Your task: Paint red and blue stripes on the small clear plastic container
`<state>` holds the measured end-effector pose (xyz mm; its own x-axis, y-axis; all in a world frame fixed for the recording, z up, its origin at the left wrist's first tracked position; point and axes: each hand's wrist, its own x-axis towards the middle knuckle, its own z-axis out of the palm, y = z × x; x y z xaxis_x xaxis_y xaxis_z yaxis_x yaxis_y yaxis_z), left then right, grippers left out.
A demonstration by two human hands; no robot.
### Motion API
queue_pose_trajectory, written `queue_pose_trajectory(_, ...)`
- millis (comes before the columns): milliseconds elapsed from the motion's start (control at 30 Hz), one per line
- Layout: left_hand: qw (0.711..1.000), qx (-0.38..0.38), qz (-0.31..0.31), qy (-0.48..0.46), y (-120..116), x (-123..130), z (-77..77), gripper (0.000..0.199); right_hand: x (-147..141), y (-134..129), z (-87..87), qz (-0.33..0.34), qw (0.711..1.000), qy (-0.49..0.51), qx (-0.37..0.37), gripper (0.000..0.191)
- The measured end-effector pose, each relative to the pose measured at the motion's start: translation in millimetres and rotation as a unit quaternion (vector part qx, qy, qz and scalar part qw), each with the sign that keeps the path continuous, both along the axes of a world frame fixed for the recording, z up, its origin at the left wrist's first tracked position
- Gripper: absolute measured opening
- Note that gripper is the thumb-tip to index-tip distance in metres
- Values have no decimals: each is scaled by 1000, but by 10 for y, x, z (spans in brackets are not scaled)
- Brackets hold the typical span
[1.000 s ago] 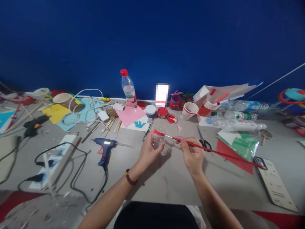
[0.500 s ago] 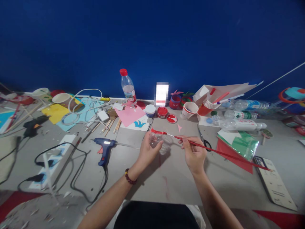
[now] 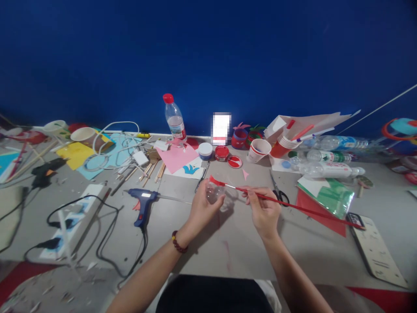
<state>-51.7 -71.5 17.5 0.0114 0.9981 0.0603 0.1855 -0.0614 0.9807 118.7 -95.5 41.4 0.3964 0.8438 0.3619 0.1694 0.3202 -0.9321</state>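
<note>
My left hand (image 3: 206,205) is wrapped round a clear plastic bottle piece (image 3: 213,194), held just above the table. Part of its upper rim carries red paint. Pinched in my right hand (image 3: 264,209) is a long red paintbrush (image 3: 286,203), its handle reaching out to the right. The brush's red-coated bristles (image 3: 215,181) lie against the rim of the clear piece. Beyond the hands stand an open jar of red paint (image 3: 222,153) and its paint-smeared lid (image 3: 235,162). My left palm and fingers hide some of the bottle piece.
A blue glue gun (image 3: 143,204) with its cable and a white power strip (image 3: 76,217) lie to the left. Scissors (image 3: 280,194), plastic bottles (image 3: 329,169) and a phone (image 3: 374,250) are on the right. A paper cup (image 3: 259,150) and a red-capped bottle (image 3: 175,121) stand at the back.
The brush tip has shifted slightly right along the rim, and the far end of the handle has moved a little left and up. Both hands keep their holds.
</note>
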Motion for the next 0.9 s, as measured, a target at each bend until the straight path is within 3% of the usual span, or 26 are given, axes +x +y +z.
queue_pose_trajectory(467,1000,11,11,-14,3,0,8,45,92,-20,-84,-1,999,-45,3,18)
queue_pose_trajectory(900,994,-34,-27,-105,66,-13,-112,22,76,-14,5,-37,999,-15,35,21)
